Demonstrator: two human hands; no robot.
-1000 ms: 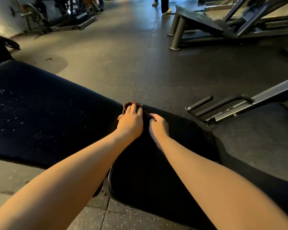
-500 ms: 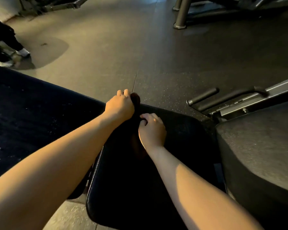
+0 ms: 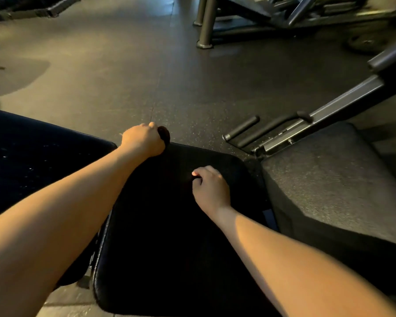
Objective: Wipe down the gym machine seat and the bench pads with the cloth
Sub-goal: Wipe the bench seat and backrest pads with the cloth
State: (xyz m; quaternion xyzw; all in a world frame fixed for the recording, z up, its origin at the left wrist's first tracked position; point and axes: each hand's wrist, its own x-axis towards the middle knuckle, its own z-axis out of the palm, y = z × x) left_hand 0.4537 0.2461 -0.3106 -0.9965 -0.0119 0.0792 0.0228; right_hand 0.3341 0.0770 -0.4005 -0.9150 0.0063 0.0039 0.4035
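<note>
My left hand [image 3: 144,140] is closed on a bunched dark reddish cloth [image 3: 164,133] at the far edge of the black seat pad [image 3: 169,248]. My right hand [image 3: 212,191] rests on the right part of the same pad, fingers curled and pinched. A faint reddish edge shows at its fingertips, so it seems to grip the cloth's other end. The cloth between my hands is too dark to tell from the pad. A wide dark blue bench pad [image 3: 32,161], speckled with white flecks, lies to the left.
A grey padded platform [image 3: 329,175] stands close on the right. Beyond it run a metal rail [image 3: 329,110] and two black foam handles [image 3: 242,128]. Another machine's steel legs [image 3: 207,21] stand at the far side of the rubber floor.
My hands have moved apart: the left stays at the pad's far edge with the cloth, the right has slid back and to the right. The view has tipped down.
</note>
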